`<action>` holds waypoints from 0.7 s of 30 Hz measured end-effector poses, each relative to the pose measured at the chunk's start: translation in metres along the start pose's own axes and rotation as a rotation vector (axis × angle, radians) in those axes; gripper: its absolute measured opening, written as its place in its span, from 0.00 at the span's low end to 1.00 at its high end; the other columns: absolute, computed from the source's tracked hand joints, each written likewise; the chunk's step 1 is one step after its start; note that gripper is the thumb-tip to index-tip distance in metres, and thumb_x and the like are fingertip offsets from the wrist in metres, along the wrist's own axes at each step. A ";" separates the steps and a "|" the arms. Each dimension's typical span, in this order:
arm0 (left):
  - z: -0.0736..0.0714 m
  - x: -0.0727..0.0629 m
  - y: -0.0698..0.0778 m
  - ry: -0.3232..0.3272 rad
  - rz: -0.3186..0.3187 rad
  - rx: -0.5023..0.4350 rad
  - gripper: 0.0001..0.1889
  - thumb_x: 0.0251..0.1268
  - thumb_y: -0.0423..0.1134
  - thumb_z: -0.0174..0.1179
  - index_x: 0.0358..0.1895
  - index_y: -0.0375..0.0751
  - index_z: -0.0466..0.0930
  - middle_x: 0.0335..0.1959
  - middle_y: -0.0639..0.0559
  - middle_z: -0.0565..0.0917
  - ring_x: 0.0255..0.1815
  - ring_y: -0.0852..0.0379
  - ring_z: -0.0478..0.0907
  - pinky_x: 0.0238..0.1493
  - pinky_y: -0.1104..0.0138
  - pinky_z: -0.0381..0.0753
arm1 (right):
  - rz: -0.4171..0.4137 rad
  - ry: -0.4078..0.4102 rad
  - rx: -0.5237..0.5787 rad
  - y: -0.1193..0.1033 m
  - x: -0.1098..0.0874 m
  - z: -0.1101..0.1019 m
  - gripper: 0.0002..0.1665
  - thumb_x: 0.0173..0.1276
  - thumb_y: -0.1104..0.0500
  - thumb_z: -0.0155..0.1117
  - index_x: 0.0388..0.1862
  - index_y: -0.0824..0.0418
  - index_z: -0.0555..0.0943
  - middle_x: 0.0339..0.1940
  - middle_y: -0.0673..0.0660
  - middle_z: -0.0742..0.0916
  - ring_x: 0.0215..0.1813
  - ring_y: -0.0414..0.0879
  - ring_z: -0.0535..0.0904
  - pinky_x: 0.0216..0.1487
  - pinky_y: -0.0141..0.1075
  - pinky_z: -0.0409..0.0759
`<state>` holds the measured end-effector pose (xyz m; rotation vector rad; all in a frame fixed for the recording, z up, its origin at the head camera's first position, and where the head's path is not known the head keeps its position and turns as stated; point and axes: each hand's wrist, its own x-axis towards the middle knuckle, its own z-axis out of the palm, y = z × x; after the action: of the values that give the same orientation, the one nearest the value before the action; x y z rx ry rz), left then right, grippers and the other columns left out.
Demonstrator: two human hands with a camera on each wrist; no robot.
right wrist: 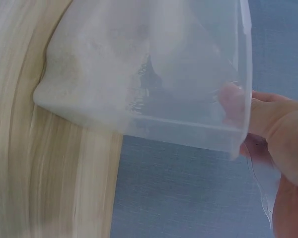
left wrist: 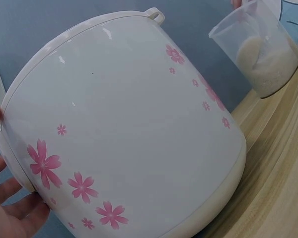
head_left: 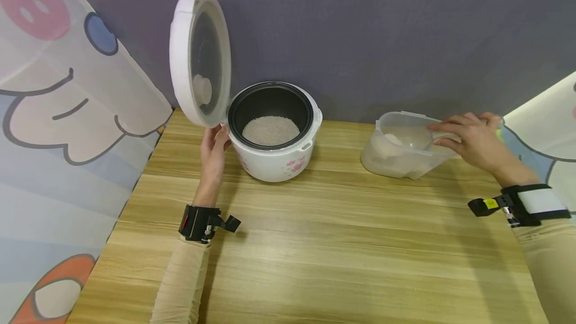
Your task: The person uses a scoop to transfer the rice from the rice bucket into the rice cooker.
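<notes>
A white rice cooker [head_left: 275,164] with pink flowers stands with its lid [head_left: 204,59] raised on the left. White rice [head_left: 271,130] lies in its dark inner pot [head_left: 270,101]. At the cooker's left side, below the lid, my left hand [head_left: 213,151] holds its edge; thumb and fingers appear either side of a side lug in the left wrist view. To the right, a translucent container [head_left: 382,159] holds more rice. My right hand [head_left: 472,141], over its right end, pinches the handle of a clear scoop [head_left: 416,138] inside it. Parts of the scoop are blurred through the plastic.
Everything stands on a wood-grain table [head_left: 342,244] with a dark grey wall [head_left: 351,39] close behind. Cartoon-printed sheets [head_left: 58,129] border the table on the left and right. Wooden surface lies between cooker and container.
</notes>
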<state>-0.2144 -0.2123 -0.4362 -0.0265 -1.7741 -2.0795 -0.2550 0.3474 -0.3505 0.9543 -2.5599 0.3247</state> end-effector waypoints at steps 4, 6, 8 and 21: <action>0.000 -0.001 0.002 -0.004 -0.003 -0.003 0.23 0.83 0.40 0.50 0.76 0.46 0.68 0.68 0.50 0.76 0.64 0.56 0.76 0.68 0.54 0.73 | 0.025 -0.011 0.007 0.000 -0.001 -0.004 0.42 0.71 0.29 0.48 0.49 0.65 0.87 0.42 0.68 0.86 0.43 0.64 0.72 0.53 0.69 0.49; 0.000 -0.002 0.002 -0.005 -0.003 -0.005 0.23 0.83 0.40 0.50 0.76 0.47 0.68 0.68 0.50 0.76 0.64 0.56 0.75 0.68 0.54 0.72 | 0.036 -0.013 0.012 0.000 -0.002 -0.006 0.39 0.72 0.31 0.52 0.49 0.65 0.87 0.42 0.69 0.86 0.44 0.64 0.72 0.53 0.69 0.49; 0.001 -0.002 0.002 -0.008 -0.001 -0.009 0.23 0.83 0.40 0.50 0.76 0.47 0.68 0.68 0.50 0.76 0.64 0.56 0.75 0.69 0.54 0.72 | 0.056 -0.017 0.016 -0.001 -0.004 -0.008 0.34 0.73 0.36 0.57 0.50 0.65 0.87 0.43 0.69 0.86 0.44 0.64 0.72 0.54 0.68 0.49; 0.001 0.000 0.000 -0.001 0.004 -0.015 0.22 0.83 0.39 0.49 0.75 0.46 0.69 0.66 0.51 0.77 0.62 0.56 0.76 0.67 0.55 0.73 | 0.151 -0.048 0.044 0.003 -0.013 -0.017 0.17 0.70 0.60 0.71 0.55 0.64 0.85 0.50 0.69 0.85 0.47 0.62 0.72 0.56 0.68 0.49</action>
<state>-0.2141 -0.2115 -0.4359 -0.0354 -1.7572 -2.0905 -0.2434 0.3628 -0.3407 0.7945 -2.6853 0.4061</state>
